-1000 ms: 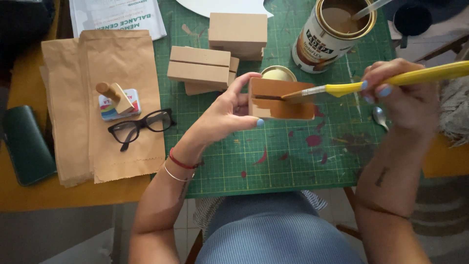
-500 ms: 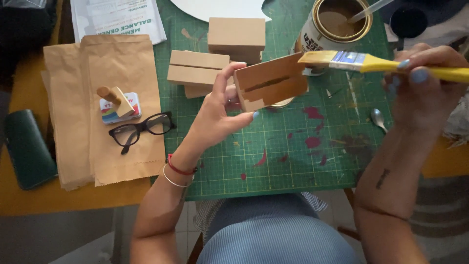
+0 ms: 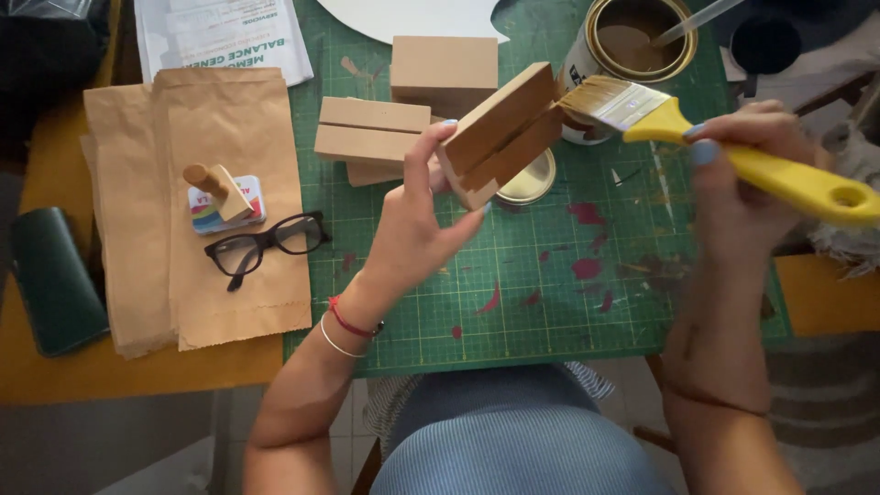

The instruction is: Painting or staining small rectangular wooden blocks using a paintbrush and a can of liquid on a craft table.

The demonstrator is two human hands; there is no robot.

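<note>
Tilting between both hands, wooden block seemingly meets brush.

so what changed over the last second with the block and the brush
The left hand lifted the slotted wooden block off the green mat and tilted it. The right hand swung the yellow brush from the block's face to its upper end. Grips unchanged; glasses, bags and paint can stayed.

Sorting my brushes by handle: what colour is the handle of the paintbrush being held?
Bright yellow. The paintbrush handle shows clearly in the head view, gripped by the right hand.
</note>
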